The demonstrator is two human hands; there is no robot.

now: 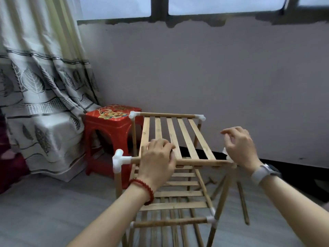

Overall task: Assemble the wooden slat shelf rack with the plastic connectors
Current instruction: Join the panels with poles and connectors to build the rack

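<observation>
Two hands [157, 157] [239, 146] at the five-slat top shelf [178, 138].

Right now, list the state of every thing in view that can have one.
top shelf: slats in place, level on the rack
front rail: seated in near-left connector
left hand: grips the front rail
right hand: open, over the near-right corner
loose rod: lying on the floor
curtain: drawn
red stool: upright
</observation>
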